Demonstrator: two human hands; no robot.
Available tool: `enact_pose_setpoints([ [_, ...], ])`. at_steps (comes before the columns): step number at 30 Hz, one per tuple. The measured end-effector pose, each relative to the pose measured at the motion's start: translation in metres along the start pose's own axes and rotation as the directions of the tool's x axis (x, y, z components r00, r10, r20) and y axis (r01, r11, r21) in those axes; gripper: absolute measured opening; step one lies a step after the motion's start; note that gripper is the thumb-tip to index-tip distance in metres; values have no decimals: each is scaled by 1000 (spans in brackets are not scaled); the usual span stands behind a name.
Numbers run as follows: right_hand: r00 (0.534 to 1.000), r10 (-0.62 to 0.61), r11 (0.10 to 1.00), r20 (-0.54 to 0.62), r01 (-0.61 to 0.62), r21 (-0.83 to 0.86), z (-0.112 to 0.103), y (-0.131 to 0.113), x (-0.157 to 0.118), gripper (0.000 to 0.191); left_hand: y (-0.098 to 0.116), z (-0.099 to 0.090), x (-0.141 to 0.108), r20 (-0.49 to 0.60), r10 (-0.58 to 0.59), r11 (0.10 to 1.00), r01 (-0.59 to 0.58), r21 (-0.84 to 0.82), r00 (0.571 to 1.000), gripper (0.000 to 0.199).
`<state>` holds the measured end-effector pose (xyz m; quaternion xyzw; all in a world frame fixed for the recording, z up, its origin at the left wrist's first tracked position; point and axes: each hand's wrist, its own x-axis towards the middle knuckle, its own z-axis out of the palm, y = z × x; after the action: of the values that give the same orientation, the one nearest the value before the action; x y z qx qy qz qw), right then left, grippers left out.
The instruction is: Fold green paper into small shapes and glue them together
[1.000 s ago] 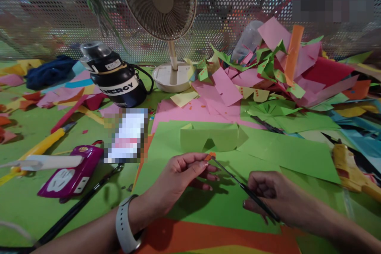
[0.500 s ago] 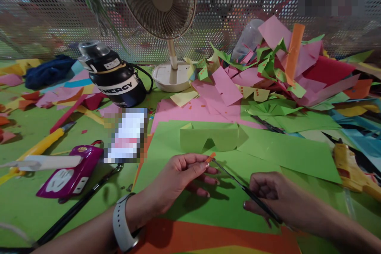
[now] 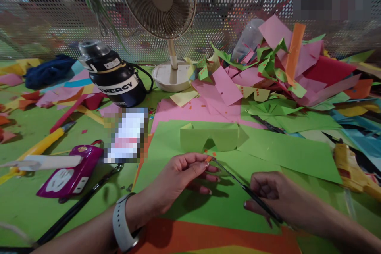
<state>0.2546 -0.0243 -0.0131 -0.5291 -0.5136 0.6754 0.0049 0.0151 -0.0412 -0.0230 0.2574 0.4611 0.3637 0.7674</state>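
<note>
Between thumb and forefinger, my left hand [image 3: 190, 172] pinches a small orange paper strip [image 3: 208, 159]. My right hand [image 3: 269, 190] grips black-handled scissors [image 3: 244, 187], whose narrow blades reach up and left to the end of the strip and look closed or nearly so. Tiny orange paper squares [image 3: 214, 154] lie on the green sheet just beyond my left fingertips. Behind them stands a folded light-green paper piece [image 3: 210, 137] with a notch in its lower edge. Under both hands spreads a green paper sheet [image 3: 235, 214].
A fan [image 3: 171, 77], a black bottle [image 3: 119, 75] and a heap of coloured paper [image 3: 238, 79] line the back. On the left are a pixelated phone [image 3: 127, 135], a purple power bank [image 3: 71, 170] and a yellow-handled cutter [image 3: 44, 143]. A yellow glue gun [image 3: 347, 164] lies far right.
The orange strip's end is cut off, leaving it shorter in my left fingers. Small orange pieces now lie on the green paper beyond. Both hands have barely moved.
</note>
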Motion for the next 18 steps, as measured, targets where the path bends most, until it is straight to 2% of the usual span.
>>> enact_pose_setpoints([
  [6, 1000, -5, 1000, 29, 5, 2, -3, -2, -1, 43, -2, -2, 0, 1, 43, 997, -43, -67, 999, 24],
  [11, 997, -63, 998, 52, 62, 14, -4, 5, 0, 38, -2, 0, 0, 10, 57, 998, -57, -26, 998, 25],
  [18, 998, -45, 999, 48, 45, 3, 0, 5, 1, 37, -1, 2, 1, 0, 46, 999, -46, 7, 999, 28],
])
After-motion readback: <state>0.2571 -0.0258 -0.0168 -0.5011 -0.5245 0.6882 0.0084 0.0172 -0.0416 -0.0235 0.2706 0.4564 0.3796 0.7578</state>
